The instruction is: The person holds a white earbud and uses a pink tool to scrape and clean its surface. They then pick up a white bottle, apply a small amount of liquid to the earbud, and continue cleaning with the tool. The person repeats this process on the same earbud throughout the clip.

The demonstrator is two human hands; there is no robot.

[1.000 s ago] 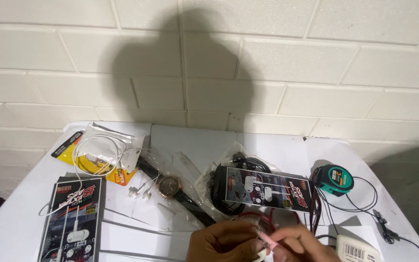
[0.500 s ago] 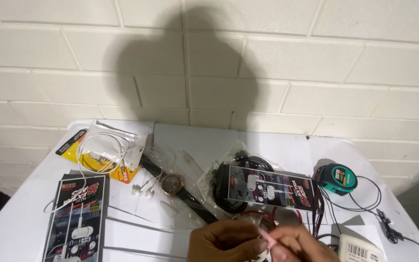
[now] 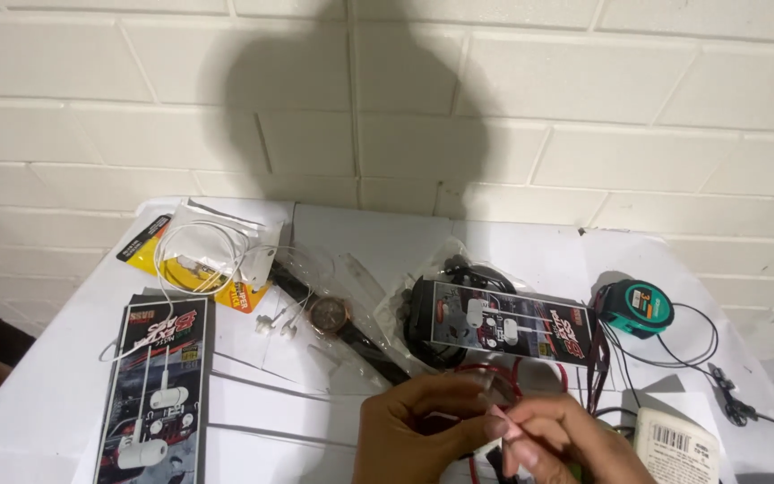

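Thin red cable (image 3: 494, 369) loops up off the white table. Its end sits pinched between both hands' fingertips

Light is strong and comes from behind the person: a large, soft-edged head-and-shoulders shadow (image 3: 351, 116) falls on the white brick wall (image 3: 656, 108). The white table (image 3: 360, 233) is bright, with mild glare on its clear plastic wrappers (image 3: 423, 287). The picture is slightly soft. The hands at the bottom edge are faintly blurred. Both lower corners go dark.
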